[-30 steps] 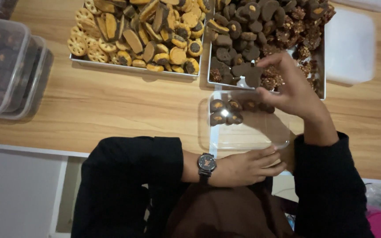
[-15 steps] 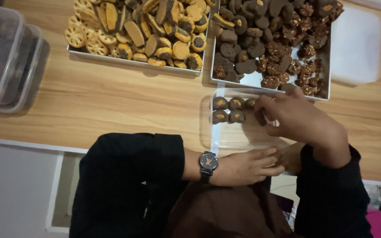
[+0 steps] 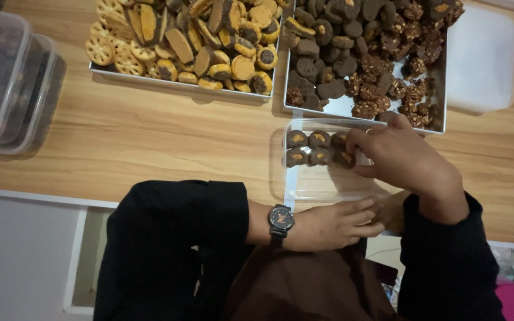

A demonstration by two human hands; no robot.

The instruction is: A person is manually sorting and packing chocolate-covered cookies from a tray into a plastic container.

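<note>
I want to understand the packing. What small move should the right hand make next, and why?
Probably let go of the cookie and go back to the tray of dark cookies for another. The right hand is setting it at the end of the second row in the clear box, which is mostly bare. The left hand rests at the box's near edge.

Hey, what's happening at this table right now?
A person in black sleeves is filling a clear plastic box with round dark cookies. The right hand sets a cookie into the second row, beside five already lined up. The left hand, with a wristwatch, rests on the box's near edge. Behind it sit a metal tray of dark cookies and another tray of mixed lighter cookies. Lidded boxes stand at the left.
</note>
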